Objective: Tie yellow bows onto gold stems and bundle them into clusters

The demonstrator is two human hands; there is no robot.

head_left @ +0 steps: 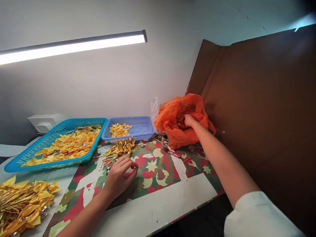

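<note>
- Right hand (pixel 189 121) is stuck down in an orange bag (pixel 181 140) at the far right of the worktop (pixel 172 194). Fingers are buried in there, so I honestly can't tell if that grip is apart, together or clamped on something.
- Stuff in the bag (pixel 181 123) looks dark reddish, too shadowy to make out.
- Left hand (pixel 120 174) is over the patterned paper (pixel 151 166), mid-worktop. Fingers curl toward the thumb, tips looking pretty close, but I can't tell if that grip actually meets or has anything in it.
- Just beyond the left hand there's a loose bunch of gold bows (pixel 123 146) with wiry stems, lying on the paper.
- Behind those, a small blue basket (pixel 142 129) with yellow bows (pixel 120 130) in its left half.
- Left of that, a bigger teal tray (pixel 59 164) heaped with more yellow bows, and another pile of bows (pixel 29 204) at the near left.
- Pink-handled snips (pixel 172 152) lie just on the near side of the bag.
- Big cardboard sheet (pixel 259 115) stands on the right, lit light tube (pixel 74 47) on the far wall.
</note>
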